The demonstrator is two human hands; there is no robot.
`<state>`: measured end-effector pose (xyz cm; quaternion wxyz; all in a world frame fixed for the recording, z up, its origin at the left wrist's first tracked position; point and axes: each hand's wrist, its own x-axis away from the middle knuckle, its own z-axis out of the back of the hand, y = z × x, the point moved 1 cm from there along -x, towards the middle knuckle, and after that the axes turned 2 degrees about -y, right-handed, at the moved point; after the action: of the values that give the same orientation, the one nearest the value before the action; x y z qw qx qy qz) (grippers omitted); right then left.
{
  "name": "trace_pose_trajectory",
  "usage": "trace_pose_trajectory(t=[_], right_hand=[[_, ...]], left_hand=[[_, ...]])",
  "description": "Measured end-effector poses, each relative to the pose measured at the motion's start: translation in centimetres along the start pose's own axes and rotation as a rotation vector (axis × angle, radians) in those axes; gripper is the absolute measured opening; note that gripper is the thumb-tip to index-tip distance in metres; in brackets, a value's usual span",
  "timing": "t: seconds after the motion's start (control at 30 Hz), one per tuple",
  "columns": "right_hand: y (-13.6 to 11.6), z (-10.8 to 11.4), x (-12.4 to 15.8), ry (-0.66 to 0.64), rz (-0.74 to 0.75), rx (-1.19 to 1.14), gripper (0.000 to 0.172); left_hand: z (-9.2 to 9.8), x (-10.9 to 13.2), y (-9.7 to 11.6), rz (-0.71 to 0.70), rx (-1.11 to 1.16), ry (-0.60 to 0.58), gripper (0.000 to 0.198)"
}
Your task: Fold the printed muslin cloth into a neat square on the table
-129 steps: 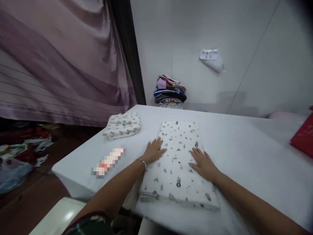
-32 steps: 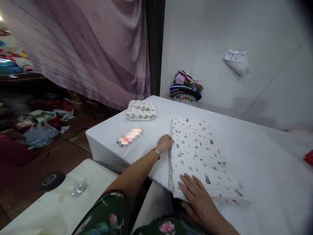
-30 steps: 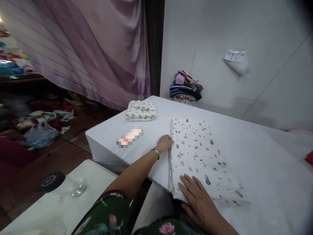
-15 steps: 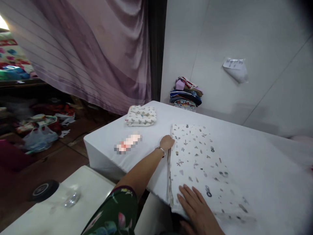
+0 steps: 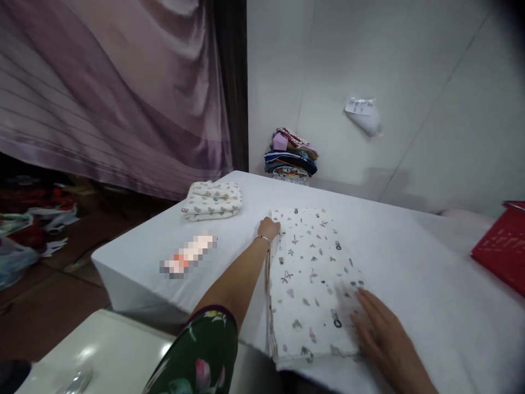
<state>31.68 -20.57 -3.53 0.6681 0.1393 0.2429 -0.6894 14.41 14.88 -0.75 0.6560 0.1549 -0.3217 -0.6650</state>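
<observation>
A folded white cloth [image 5: 303,284] with small grey and olive prints lies flat on the white-covered table [image 5: 394,251]. At its far left edge, my left hand [image 5: 269,227] has its fingers closed on the layered border. My right hand [image 5: 381,328] is slightly blurred, fingers stretched out, at the near right side of the cloth; whether it presses on the fabric is unclear. Behind and left of my left hand sits a second folded cloth [image 5: 213,200] with a similar print, in a thick bundle.
A pixelated flat item [image 5: 188,254] lies left on the table. A stack of folded textiles [image 5: 290,156] stands by the wall. A red object [image 5: 502,249] is at the right edge. Front left is a lower white surface [image 5: 110,350]; a purple curtain [image 5: 135,93] hangs behind.
My right hand has slid rightward across the cloth, from its near left part to its right side. My left hand stays at the left edge. The view has turned right, showing the red object.
</observation>
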Motion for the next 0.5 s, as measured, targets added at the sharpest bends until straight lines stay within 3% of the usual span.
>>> trace_pose_trajectory(t=[0.13, 0.27, 0.37, 0.5], right_hand=[[5.1, 0.0, 0.0, -0.13, -0.454, -0.122, 0.05], [5.9, -0.1, -1.9, -0.344, -0.794, -0.317, 0.066], [5.6, 0.2, -3.6, -0.433, -0.862, -0.352, 0.071], [5.7, 0.4, -4.9, -0.567, -0.843, -0.352, 0.052]], left_hand=[[0.1, -2.3, 0.1, 0.063, 0.098, -0.049, 0.038], [-0.1, -4.1, 0.1, 0.08, 0.19, -0.11, 0.036], [-0.4, -5.2, 0.4, 0.087, 0.227, -0.119, 0.035], [-0.8, -6.3, 0.5, 0.099, 0.25, -0.083, 0.036]])
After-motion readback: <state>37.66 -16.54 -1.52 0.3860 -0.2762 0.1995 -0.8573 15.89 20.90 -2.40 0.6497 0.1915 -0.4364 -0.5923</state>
